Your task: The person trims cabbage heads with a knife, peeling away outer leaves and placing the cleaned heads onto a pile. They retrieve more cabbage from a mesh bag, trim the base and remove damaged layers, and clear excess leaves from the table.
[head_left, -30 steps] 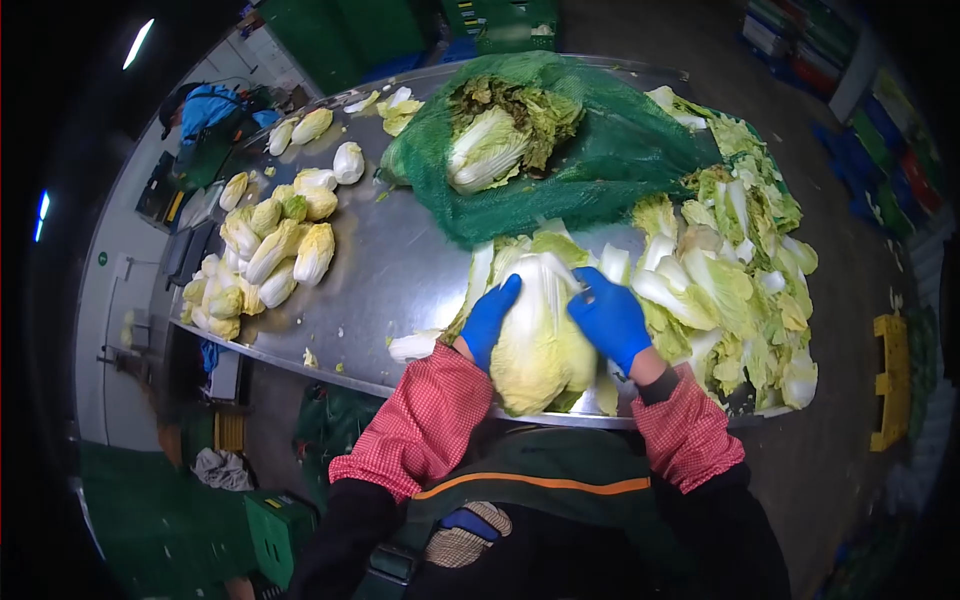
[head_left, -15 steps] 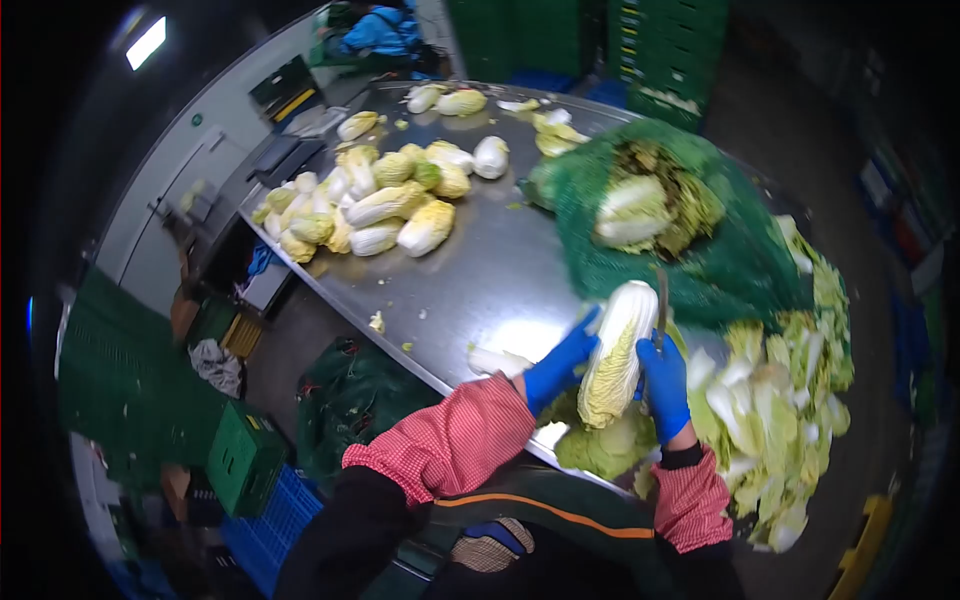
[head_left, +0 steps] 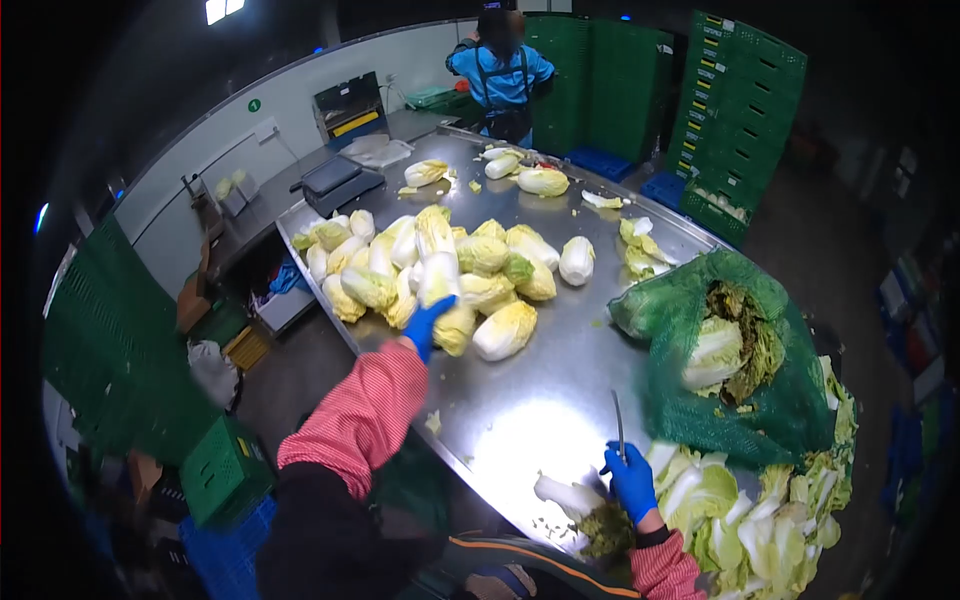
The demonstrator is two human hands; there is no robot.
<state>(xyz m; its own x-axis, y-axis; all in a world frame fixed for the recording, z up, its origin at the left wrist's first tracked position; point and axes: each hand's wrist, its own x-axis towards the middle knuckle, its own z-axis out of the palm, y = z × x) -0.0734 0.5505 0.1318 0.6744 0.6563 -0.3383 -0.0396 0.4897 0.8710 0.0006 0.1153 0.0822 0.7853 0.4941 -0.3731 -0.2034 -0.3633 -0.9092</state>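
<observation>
My left hand (head_left: pixel 430 327), in a blue glove, is stretched out to the pile and grips the white base of a napa cabbage (head_left: pixel 438 275). That cabbage lies across the top of several other trimmed napa cabbages (head_left: pixel 505 332). Near the front edge of the table, my right hand (head_left: pixel 632 482), gloved in blue too, is closed around a knife (head_left: pixel 619 418) with its thin blade pointing up and away. Just left of this hand lies a loose cabbage leaf (head_left: pixel 570 494) with a dark, ragged end.
A green net bag (head_left: pixel 670 385) at the right holds a cabbage with brown leaves. Loose leaves (head_left: pixel 740 520) are heaped beside it on the metal table (head_left: pixel 575 365). Green crates (head_left: pixel 735 110) stand stacked behind. A person in blue (head_left: pixel 502 80) stands beyond the far end.
My left hand has carried the cabbage from in front of me to the pile at the left. My right hand still holds the knife. The view has shifted, showing more of the far end.
</observation>
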